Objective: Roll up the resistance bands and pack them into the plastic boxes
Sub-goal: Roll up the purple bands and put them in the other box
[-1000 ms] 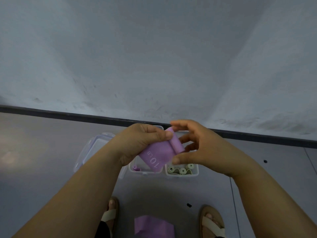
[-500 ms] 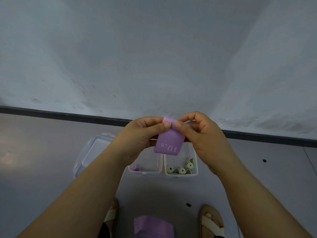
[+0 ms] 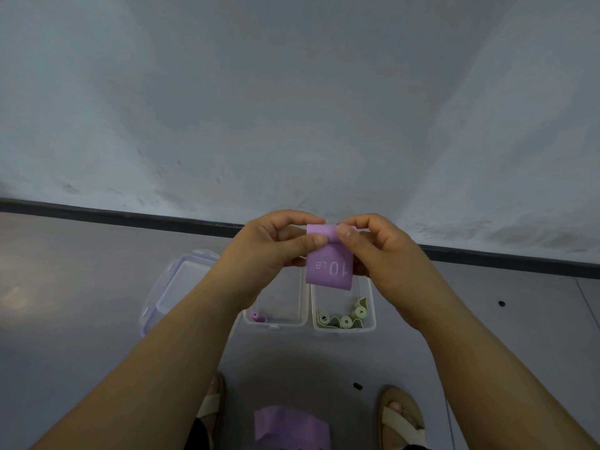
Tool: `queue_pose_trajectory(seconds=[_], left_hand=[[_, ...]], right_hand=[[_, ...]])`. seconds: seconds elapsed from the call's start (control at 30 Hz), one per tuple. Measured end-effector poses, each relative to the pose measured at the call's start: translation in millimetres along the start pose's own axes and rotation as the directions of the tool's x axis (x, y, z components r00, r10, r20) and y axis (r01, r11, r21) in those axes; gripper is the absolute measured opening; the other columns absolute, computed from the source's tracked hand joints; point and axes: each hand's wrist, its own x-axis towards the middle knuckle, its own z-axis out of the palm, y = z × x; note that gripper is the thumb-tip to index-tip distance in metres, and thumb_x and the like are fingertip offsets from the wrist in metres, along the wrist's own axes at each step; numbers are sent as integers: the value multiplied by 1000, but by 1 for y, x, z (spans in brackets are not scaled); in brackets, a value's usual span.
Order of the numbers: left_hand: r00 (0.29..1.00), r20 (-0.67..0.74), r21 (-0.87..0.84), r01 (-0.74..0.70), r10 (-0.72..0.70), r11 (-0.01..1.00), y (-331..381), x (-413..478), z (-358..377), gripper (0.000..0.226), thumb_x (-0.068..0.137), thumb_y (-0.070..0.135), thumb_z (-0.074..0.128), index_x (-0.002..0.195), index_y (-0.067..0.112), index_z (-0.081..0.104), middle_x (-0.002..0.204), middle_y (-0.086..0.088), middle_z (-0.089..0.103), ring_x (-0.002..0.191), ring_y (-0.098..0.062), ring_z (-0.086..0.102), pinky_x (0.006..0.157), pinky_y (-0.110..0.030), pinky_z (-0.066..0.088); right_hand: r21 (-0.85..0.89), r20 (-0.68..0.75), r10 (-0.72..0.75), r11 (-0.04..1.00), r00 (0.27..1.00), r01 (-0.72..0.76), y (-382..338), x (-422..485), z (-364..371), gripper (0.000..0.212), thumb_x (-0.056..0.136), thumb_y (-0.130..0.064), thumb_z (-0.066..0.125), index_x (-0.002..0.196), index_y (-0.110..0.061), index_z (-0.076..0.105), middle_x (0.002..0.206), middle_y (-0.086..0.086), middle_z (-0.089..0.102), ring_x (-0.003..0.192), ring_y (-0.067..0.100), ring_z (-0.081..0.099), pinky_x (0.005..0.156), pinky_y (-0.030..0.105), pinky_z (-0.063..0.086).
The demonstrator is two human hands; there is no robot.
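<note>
- While it lay flat on the grey floor [image 3: 81, 303] at the far left, the clear plastic lid [image 3: 177, 287] rested just beside the boxes.
- Next, the left hand [image 3: 264, 251] was held above the boxes, thumb and curled fingers pinching the left side of the rolled top edge of the purple resistance band [image 3: 329, 269].
- Below that hand stood the left plastic box [image 3: 276, 323], with one small purple roll [image 3: 256, 316] in its near-left corner.
- Between the two hands, in the air over the boxes, the purple resistance band hung down flat, its top edge curled over into the start of a roll and its "10 LB" print reading upside down.
- Near the bottom edge, more purple band material [image 3: 290, 427] showed between two sandalled feet.
- Touching the left box, the right plastic box [image 3: 371, 321] held several green rolls [image 3: 344, 319] along its near wall.
- At the right, the right hand [image 3: 386, 254] pinched the roll's other side with thumb and bent fingers.
</note>
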Motion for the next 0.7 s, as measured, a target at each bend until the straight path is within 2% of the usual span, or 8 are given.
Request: queue_pose_trajectory(seconds=[0.1,0.23,0.4,0.47,0.57,0.7], left_hand=[[1000,-19,-21,-19,19,1000,-1,1,0,26,67,18,67,93,19,66,83,0,74,80,-16,69,76,-32,57],[999,-29,-33,-26,25,999,-2,1,2,22,77,2,66,91,18,67,81,0,73,77,-13,69,70,-27,58],[999,-26,-56,-22,20,998,0,1,6,31,78,-2,65,97,22,64,81,4,72,75,-10,69,64,-21,55],[1000,-22,-74,0,-1,997,-1,2,6,33,79,-1,64,101,23,62,83,1,72,74,-10,69,63,-22,55],[999,-6,-46,34,-34,998,-1,1,6,23,80,10,65,100,21,62,82,2,72,76,-9,69,66,-22,57],[999,-18,-4,38,-38,999,-2,1,7,16,84,22,60,99,17,65,86,-2,70,79,-12,68,73,-27,58]], right_hand=[[39,5,39,998,999,-39,-1,0,0,17,90,-37,49,94,-23,59,85,-5,65,73,7,65,67,21,56],[51,-5,42,998,999,-42,-1,0,-1,12,89,-33,52,94,-25,59,85,-4,65,75,9,65,68,22,56],[45,2,20,999,1000,-20,0,2,-3,6,90,-27,54,94,-29,58,90,1,65,84,13,63,78,30,56],[52,4,7,999,1000,-7,0,2,-3,9,90,-24,54,94,-31,57,89,3,65,84,13,63,79,31,56],[20,21,-40,999,999,40,1,2,-4,15,90,-20,55,94,-34,55,95,9,65,91,18,64,82,34,56],[-74,46,-100,992,994,103,3,2,-4,18,91,-19,54,93,-37,52,99,2,64,93,17,63,80,30,56]])
